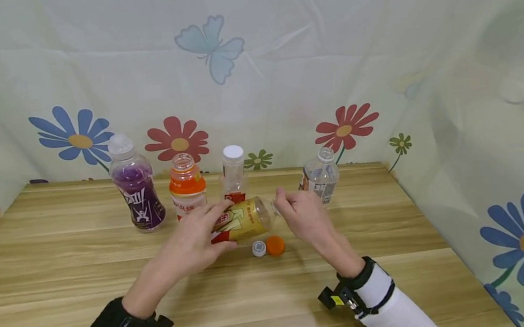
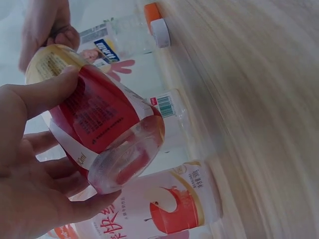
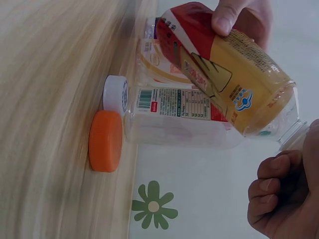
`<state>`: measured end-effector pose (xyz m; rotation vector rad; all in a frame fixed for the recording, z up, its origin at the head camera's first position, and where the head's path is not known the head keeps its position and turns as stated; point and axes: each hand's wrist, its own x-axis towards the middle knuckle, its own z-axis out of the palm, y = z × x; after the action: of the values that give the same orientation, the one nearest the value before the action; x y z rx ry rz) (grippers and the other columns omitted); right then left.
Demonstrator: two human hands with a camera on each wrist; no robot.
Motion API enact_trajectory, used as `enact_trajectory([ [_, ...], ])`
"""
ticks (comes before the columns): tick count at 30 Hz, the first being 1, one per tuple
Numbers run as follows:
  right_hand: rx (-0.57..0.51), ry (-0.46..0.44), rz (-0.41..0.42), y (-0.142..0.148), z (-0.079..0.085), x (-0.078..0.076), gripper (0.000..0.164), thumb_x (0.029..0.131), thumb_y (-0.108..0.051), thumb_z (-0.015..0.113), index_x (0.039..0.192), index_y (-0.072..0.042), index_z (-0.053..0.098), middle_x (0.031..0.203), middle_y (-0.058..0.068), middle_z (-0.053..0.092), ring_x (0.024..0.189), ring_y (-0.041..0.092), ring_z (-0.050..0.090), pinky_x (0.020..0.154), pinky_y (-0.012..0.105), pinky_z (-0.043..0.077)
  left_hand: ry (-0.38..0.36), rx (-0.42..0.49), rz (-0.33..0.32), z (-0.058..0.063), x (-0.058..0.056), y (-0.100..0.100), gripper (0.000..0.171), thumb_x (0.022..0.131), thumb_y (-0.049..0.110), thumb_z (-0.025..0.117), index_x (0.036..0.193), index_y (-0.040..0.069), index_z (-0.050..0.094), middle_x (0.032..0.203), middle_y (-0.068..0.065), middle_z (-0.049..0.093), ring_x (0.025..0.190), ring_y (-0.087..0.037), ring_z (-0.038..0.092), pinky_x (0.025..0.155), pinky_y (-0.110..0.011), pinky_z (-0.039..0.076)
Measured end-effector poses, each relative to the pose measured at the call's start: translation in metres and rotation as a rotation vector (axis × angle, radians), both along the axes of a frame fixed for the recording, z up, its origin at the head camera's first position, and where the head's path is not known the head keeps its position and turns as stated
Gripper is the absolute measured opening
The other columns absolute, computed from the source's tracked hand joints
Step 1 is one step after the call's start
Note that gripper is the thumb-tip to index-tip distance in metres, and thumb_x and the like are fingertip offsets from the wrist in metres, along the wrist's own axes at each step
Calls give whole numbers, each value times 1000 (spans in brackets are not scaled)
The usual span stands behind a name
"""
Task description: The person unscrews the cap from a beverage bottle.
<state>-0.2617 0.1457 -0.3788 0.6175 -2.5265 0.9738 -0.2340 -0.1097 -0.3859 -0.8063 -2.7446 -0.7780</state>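
My left hand (image 1: 192, 242) grips a clear plastic bottle with a yellow and red label (image 1: 249, 220) around its body. Tipped on its side above the table, the bottle has its base to the left and its neck to the right. My right hand (image 1: 308, 217) has its fingers curled at the neck end, which they mostly cover; whether a cap is there I cannot tell. Below the bottle, a white cap (image 3: 115, 94) and an orange cap (image 3: 105, 142) lie side by side on the table.
Behind stand a purple bottle (image 1: 138, 191), an uncapped bottle with an orange top band (image 1: 187, 187), a clear bottle with a white cap (image 1: 233, 169) and, at right, an uncapped clear bottle (image 1: 324, 175). A flowered cloth (image 1: 274, 102) hangs behind the wooden table (image 1: 240, 317).
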Motion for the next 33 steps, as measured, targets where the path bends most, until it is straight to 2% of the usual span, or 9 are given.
enact_trajectory([
  [4, 22, 66, 27, 0, -1, -1, 54, 105, -26, 42, 53, -17, 36, 47, -12, 25, 40, 4, 22, 41, 25, 19, 9, -1, -18, 3, -1, -3, 77, 81, 29, 90, 145, 6, 54, 135, -17, 62, 119, -34, 61, 101, -57, 49],
  [12, 59, 174, 95, 1, -4, -5, 47, 103, -23, 43, 57, -18, 34, 52, -12, 26, 44, 3, 24, 42, 23, 20, -123, 16, -55, 5, -1, -7, 76, 84, 29, 88, 147, 6, 52, 140, -15, 60, 119, -31, 61, 103, -54, 49],
  [17, 48, 225, 105, 0, -4, -6, 46, 102, -21, 43, 57, -18, 36, 53, -11, 28, 45, 5, 28, 43, 24, 23, -136, 27, -52, 5, -1, -7, 76, 84, 30, 87, 147, 7, 53, 140, -15, 60, 119, -30, 60, 103, -53, 48],
  [26, -5, 187, 51, 0, -1, -3, 49, 106, -26, 45, 58, -19, 40, 51, -10, 31, 44, 6, 29, 44, 24, 23, -93, -12, -3, 4, 0, -1, 83, 79, 36, 91, 147, 8, 52, 139, -16, 59, 120, -33, 60, 102, -54, 50],
  [30, -3, 126, 0, 0, 0, 0, 55, 111, -41, 42, 63, -15, 48, 53, -7, 36, 45, 10, 34, 45, 27, 26, -48, -27, 25, 3, 0, 0, 83, 78, 35, 92, 145, 7, 53, 137, -15, 60, 118, -32, 60, 101, -53, 50],
  [33, 3, 86, -42, 0, 2, 2, 61, 110, -53, 35, 77, -9, 60, 58, -4, 44, 49, 13, 41, 47, 29, 30, -24, -30, 43, 3, -1, 0, 82, 77, 34, 93, 145, 7, 54, 135, -15, 60, 117, -31, 60, 101, -53, 50],
])
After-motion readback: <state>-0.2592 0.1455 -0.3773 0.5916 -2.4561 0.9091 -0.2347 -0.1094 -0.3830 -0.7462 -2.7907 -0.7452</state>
